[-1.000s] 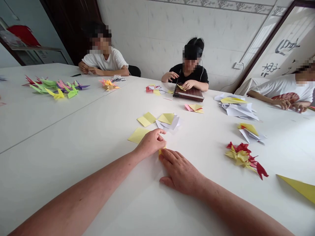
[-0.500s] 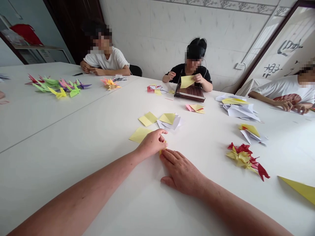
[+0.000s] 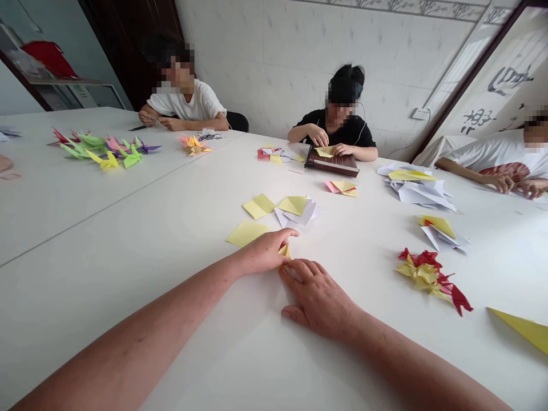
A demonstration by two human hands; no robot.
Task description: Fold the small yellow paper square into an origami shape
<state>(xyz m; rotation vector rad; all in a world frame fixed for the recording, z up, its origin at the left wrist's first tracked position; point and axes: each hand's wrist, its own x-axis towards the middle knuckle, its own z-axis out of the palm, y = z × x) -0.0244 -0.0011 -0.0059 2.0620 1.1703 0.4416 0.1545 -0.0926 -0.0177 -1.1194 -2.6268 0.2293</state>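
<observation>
1. The left grip [image 3: 264, 253] is narrow, its fingertips closing on a small folded piece of yellow paper [image 3: 285, 252] from the left. The pinch looks meant to keep the folded layers together.
2. The right grip [image 3: 317, 298] is wide, lying spread and palm-down on the white counter [image 3: 107, 274], with its fingertips at the paper's lower edge. Held this way, it seems to steady the paper rather than clutch it.
3. The paper stands between the two grips, close above the counter, with a point showing upward.
4. Just beyond the left grip lies a flat pale-yellow paper square [image 3: 247, 233]. Farther ahead is a loose pile of white and yellow folded sheets [image 3: 295, 212], apparently kept within reach.
5. Well to the right of the right grip sits a cluster of red-and-yellow paper cranes [image 3: 432, 273], set aside from the working space.
</observation>
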